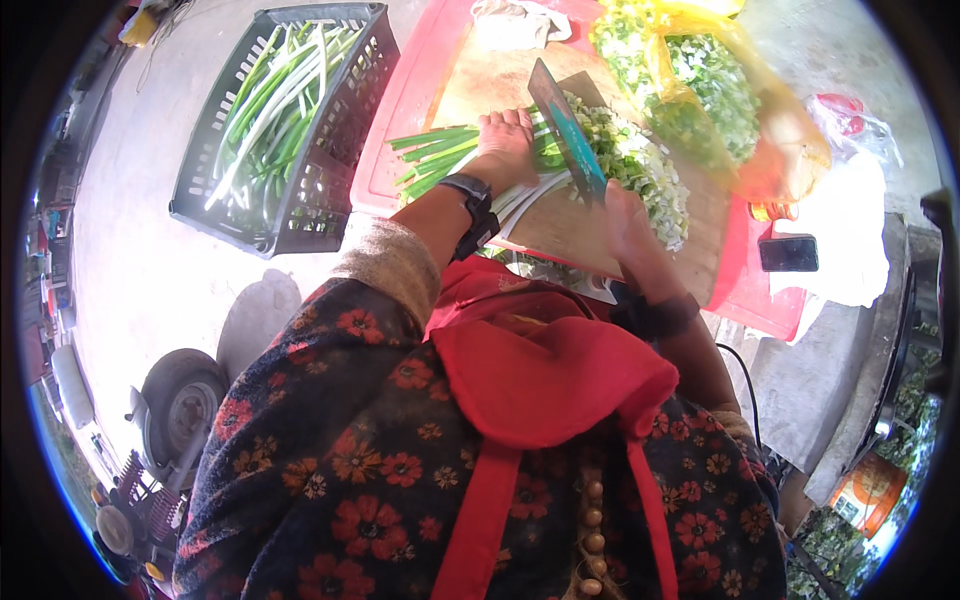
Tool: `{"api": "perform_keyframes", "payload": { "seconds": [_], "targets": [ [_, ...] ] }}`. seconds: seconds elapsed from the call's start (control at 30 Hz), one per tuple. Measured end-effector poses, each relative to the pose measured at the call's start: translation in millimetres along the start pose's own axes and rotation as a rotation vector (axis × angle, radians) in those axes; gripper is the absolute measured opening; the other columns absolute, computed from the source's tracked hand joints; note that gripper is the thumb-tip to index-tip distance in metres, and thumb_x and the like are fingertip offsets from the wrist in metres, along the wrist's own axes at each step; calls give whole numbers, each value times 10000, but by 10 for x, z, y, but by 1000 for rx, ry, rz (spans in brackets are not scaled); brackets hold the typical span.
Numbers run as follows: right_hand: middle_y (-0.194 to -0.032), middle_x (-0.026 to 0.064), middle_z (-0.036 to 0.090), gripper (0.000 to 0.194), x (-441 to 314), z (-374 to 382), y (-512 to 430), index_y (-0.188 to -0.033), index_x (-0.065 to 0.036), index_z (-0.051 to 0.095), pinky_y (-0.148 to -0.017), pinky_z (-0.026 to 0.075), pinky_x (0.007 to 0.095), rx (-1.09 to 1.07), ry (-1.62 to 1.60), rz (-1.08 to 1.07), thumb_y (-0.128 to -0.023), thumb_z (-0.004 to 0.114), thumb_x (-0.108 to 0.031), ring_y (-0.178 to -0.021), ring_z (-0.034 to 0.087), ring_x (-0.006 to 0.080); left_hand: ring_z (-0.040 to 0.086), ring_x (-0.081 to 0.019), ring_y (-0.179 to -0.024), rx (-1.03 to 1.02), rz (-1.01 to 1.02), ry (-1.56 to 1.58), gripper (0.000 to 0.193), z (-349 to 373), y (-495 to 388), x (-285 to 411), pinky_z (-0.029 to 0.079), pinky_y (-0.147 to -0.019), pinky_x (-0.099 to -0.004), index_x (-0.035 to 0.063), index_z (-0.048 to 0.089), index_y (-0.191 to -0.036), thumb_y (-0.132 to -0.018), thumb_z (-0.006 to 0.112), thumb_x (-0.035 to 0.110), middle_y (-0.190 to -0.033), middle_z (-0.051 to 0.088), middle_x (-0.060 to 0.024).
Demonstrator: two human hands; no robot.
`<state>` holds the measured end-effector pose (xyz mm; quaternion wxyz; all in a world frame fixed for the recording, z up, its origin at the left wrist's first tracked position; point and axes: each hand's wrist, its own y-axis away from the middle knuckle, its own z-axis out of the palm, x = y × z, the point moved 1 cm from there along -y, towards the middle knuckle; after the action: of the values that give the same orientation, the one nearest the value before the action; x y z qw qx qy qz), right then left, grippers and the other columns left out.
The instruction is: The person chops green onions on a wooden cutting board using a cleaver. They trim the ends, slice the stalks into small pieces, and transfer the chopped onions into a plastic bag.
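Observation:
My left hand point(507, 144) presses down on a bundle of green onions point(439, 154) lying across a wooden cutting board point(585, 232). Closed around the handle of a wide-bladed knife point(568, 131) is my right hand point(628, 217), slightly blurred. The blade stands between the bundle and a heap of chopped green onions point(645, 176) at its right. The knife's edge against the onions is hidden. Behind the heap, a yellow plastic bag point(787, 150) holds more chopped green onions point(712, 82).
A dark plastic crate point(330, 169) of whole green onions stands at the left. Under the board is a red surface point(757, 300). A crumpled cloth point(517, 26) lies at the board's far side. A smartphone point(788, 254) rests at the right, near a clear plastic bag point(862, 124).

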<state>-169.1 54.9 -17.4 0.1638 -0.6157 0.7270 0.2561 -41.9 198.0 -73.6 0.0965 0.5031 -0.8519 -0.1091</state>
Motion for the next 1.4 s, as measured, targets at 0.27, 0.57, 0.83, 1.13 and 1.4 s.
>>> {"api": "perform_keyframes", "payload": {
  "seconds": [0.27,0.57,0.83,1.13,1.4],
  "targets": [
    [-702,287,561,100,-26,253,-565,-731,62,488,-610,448,482,-31,162,-113,-733,496,-37,-666,563,442,399,-305,-1131,-56,15,-14,1069,17,-75,-5,313,-914,-442,-20,266,-1331,-514,752,468,-1208,433,-147],
    [-655,246,544,161,194,278,-560,-766,52,477,-569,437,469,93,-250,-191,-732,566,-77,-634,552,418,366,-362,-1142,18,2,37,1108,52,-2,-16,275,-957,-467,-38,184,-1342,-513,736,447,-1230,371,-196],
    [-641,253,522,179,-82,-125,10,-801,47,444,-557,411,484,46,21,-284,-750,546,-91,-632,525,436,420,-291,-1072,91,-29,52,1066,87,37,12,313,-893,-414,-63,311,-1264,-463,763,476,-1131,443,-154],
    [-669,279,546,121,-54,148,-346,-762,69,484,-600,447,484,-84,180,-148,-729,515,-44,-659,563,433,409,-302,-1089,25,-34,-15,980,196,-120,13,320,-878,-426,-20,361,-1283,-521,736,469,-1137,456,-145],
    [-768,261,584,172,64,414,-657,-781,56,540,-648,473,457,-6,116,-138,-706,578,-94,-734,581,413,378,-314,-1151,20,-13,-30,1062,86,-40,15,270,-956,-447,-17,337,-1298,-483,747,527,-1220,425,-155]
  ]
}}
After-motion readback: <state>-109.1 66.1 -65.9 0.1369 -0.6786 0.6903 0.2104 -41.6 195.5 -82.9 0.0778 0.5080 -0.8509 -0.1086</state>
